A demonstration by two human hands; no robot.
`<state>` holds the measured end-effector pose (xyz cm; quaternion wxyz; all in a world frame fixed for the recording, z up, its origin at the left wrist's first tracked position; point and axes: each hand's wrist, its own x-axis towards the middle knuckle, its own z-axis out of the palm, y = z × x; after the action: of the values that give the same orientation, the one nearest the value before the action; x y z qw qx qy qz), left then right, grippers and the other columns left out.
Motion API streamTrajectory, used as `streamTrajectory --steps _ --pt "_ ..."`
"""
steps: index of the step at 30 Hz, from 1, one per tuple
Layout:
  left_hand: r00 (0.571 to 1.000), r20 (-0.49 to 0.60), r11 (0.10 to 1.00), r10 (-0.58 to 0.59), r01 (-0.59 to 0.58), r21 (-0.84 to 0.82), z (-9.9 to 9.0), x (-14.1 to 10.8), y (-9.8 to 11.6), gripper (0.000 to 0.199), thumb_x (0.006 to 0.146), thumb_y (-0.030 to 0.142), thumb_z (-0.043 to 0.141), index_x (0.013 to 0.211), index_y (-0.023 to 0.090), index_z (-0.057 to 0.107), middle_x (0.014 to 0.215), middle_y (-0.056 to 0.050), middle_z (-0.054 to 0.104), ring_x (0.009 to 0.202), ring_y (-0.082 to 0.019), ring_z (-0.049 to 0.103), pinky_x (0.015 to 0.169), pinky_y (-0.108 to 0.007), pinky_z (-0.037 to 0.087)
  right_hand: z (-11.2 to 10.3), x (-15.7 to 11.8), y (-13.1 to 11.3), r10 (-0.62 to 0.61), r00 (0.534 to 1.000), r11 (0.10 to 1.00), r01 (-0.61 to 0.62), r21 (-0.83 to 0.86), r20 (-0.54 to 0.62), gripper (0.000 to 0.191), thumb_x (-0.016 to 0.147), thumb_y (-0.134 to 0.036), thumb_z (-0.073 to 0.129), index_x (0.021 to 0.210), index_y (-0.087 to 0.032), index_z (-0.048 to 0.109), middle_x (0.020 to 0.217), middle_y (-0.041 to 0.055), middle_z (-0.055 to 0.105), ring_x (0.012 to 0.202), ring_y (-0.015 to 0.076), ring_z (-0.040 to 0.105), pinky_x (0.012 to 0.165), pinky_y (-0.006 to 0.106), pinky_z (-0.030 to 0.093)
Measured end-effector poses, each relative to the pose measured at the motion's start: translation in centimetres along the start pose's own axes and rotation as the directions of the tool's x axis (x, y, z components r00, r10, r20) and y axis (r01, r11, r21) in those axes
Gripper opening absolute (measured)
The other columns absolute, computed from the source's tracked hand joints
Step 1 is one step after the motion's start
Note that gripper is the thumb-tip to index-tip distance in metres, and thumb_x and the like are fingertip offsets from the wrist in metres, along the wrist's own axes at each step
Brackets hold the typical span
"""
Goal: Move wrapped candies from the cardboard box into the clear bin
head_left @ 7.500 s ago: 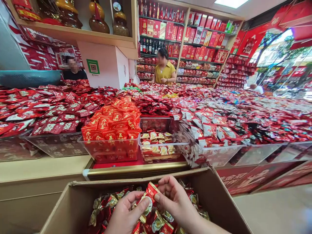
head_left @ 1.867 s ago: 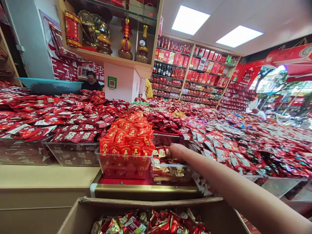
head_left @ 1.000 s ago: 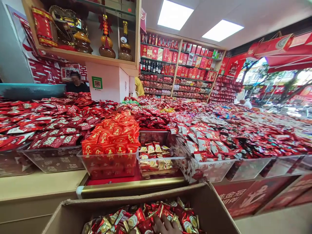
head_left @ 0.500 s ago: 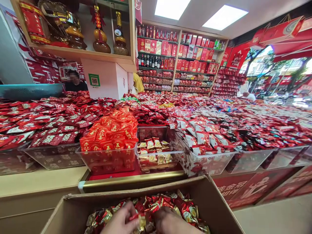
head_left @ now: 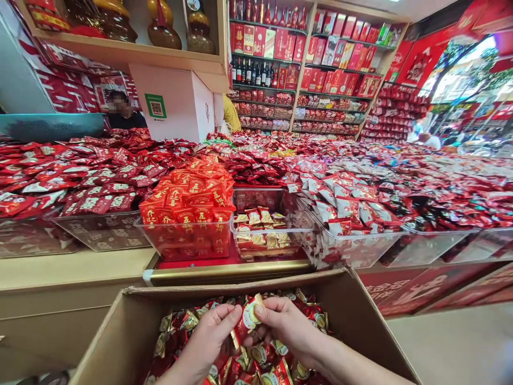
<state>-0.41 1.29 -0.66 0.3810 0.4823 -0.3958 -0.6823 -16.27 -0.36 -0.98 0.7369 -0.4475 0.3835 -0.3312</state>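
Between my two hands is a wrapped candy (head_left: 247,320) in red, white and gold foil, held tilted over an open cardboard box (head_left: 102,342). My left hand (head_left: 212,334) pinches its left end between thumb and fingers. On the right end, the thumb and fingertips of my right hand (head_left: 286,323) are closed. Below both hands, the box holds a heap of similar wrapped candies (head_left: 276,374). Just beyond the box, a clear plastic bin (head_left: 272,246) contains a few rows of gold-and-red wrapped pieces.
Orange-red packets (head_left: 188,208) fill the bin on the left; white-and-red packets (head_left: 348,208) fill the one on the right. A gold-edged counter (head_left: 228,274) runs behind the box. Bottle shelves (head_left: 260,48) stand at the back. A person (head_left: 124,112) is at the far left.
Both hands have risen out of the candy heap, and one candy now shows clearly between their fingertips. The camera view has tipped downward.
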Motion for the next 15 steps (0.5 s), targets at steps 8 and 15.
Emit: streamTrajectory --steps 8,15 --pt "1.0 0.002 0.999 0.014 -0.014 0.041 0.5 -0.7 1.1 0.032 0.063 0.037 0.067 0.083 0.013 0.058 0.064 -0.002 0.068 0.053 -0.014 0.061 0.045 -0.018 0.036 0.0 -0.3 -1.2 -0.044 0.997 0.999 0.043 -0.014 -0.065 0.041 0.061 -0.05 0.062 0.066 -0.01 0.06 0.049 -0.0018 0.051 0.042 0.0047 0.042 0.045 0.019 0.035" --pt "0.994 0.064 0.989 -0.093 0.099 -0.109 0.9 -1.6 2.1 0.023 0.072 0.035 0.059 0.083 0.015 0.062 0.075 -0.005 0.069 0.058 -0.014 0.063 0.049 -0.018 0.04 -0.3 -0.6 -1.5 -0.064 0.992 0.998 0.064 0.002 -0.111 0.039 0.06 -0.048 0.064 0.066 -0.011 0.054 0.051 -0.0018 0.053 0.04 0.0053 0.044 0.042 0.019 0.036"
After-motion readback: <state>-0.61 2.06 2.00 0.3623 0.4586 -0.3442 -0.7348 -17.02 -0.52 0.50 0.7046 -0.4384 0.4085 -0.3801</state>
